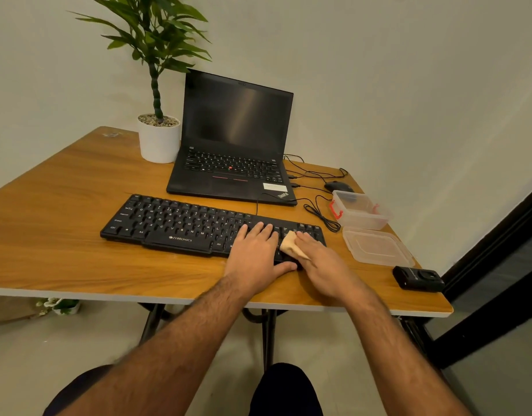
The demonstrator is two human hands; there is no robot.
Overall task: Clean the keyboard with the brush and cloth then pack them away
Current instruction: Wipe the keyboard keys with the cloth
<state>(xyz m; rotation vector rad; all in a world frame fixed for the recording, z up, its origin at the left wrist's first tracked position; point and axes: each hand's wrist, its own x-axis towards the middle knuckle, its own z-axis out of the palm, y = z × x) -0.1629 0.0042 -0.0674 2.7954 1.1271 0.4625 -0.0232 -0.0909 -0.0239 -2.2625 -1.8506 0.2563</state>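
Beige cloth (292,246), folded into a small pad, lay on the right end of the black keyboard (180,223), pressed down by the person's right hand (324,270), whose fingers lay fairly straight across it; whether the thumb was tucked under a fold could not be told. The left hand (255,252) rested flat and open on the keys just beside the cloth, fingers spread, thumb hooked against the near edge, apparently steadying the board and holding nothing.

The step in hand appeared to be the wipe-down. To do it well, the hand would probably need to draw the pad along each row with light, even pressure, while the other hand kept the board from sliding on the wooden table (63,205). Care near the cable (318,211) at the back edge seemed wise, since a snag could tug the board.

The keyboard's long axis ran left to right across the table, tilted slightly so that its right end sat nearer the person; its keys faced up and its lettering read toward the wearer. A clear tub (375,219) with red clips and its lid (378,250) stood open just past the right end, ready for packing away. No brush could be made out.
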